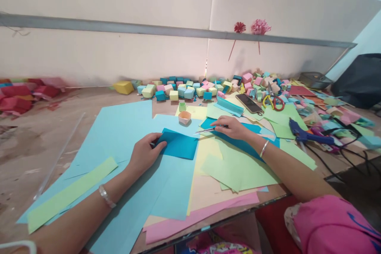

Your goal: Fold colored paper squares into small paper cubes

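My left hand (149, 151) pinches the left edge of a dark blue piece of paper (180, 145), thumb on top. The piece lies over large light blue sheets (125, 127). My right hand (230, 127) is closed around a pair of scissors (205, 130). Their slim blades are slightly parted and point left at the paper's upper right corner; whether they touch it I cannot tell. Beneath the right hand is a dark blue sheet (253, 145). A small peach paper box (185, 117) and a tiny green one (182, 106) stand just beyond the dark blue piece.
Many coloured paper boxes (189, 93) line the wall. A phone (248, 103), yellow-and-red-handled scissors (274, 102) and a blue glue gun (309, 133) with cables lie at right. Green sheets (256, 170) and a pink strip (202, 216) are nearer. A clear ruler-like strip (61, 154) lies left.
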`<act>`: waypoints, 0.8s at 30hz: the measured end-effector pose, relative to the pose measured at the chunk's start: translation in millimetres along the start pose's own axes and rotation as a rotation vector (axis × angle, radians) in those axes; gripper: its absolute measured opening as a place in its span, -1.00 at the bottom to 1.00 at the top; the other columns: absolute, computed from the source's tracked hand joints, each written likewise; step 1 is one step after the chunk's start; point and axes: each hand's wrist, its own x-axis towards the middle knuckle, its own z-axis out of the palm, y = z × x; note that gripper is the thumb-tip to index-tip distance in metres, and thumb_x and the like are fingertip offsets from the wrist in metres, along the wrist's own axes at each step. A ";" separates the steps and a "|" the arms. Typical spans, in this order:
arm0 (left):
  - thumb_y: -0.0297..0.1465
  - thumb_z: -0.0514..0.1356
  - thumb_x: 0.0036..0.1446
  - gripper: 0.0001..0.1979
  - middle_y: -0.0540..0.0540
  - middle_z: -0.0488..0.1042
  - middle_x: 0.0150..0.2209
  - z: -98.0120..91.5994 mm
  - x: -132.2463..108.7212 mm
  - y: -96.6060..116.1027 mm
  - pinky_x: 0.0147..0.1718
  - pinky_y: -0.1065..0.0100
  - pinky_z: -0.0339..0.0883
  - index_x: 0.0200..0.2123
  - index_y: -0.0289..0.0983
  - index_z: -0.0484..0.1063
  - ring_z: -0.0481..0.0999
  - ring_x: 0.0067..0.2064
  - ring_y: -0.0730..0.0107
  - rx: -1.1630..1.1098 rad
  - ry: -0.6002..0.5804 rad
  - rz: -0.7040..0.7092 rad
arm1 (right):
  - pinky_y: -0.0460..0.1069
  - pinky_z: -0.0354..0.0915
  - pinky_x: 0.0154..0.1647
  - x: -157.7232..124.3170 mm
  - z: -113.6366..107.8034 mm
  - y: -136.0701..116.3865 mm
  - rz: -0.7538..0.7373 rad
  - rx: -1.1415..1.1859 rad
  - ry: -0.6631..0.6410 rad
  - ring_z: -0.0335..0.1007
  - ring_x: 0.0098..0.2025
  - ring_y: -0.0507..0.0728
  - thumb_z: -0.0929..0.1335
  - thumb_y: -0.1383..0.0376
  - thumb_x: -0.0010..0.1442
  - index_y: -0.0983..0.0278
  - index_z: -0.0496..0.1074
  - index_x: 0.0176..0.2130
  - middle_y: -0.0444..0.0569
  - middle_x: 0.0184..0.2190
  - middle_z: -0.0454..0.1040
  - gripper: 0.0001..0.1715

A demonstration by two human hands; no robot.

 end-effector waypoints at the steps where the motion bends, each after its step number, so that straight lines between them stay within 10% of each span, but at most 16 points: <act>1: -0.13 0.15 -0.01 -0.64 -0.06 0.56 -0.32 -0.1 -0.1 1.0 -0.39 0.35 0.30 -0.26 -0.26 0.50 0.42 -0.43 0.34 -0.011 -0.005 -0.007 | -0.03 0.30 -0.19 0.1 -0.6 2.2 0.000 0.007 0.013 0.41 -0.30 0.06 0.33 0.19 0.25 0.26 0.54 -0.06 0.02 -0.29 0.48 -0.67; 24: -0.16 0.16 0.00 -0.70 0.04 0.49 -0.46 -0.8 -3.8 8.0 -0.48 0.38 0.23 -0.31 -0.23 0.53 0.32 -0.52 0.43 -0.133 0.005 -0.044 | -0.01 0.36 -0.21 -2.9 3.8 9.8 -0.087 -0.002 -0.026 0.44 -0.24 0.10 0.37 0.25 0.21 0.17 0.59 -0.12 0.01 -0.25 0.48 -0.75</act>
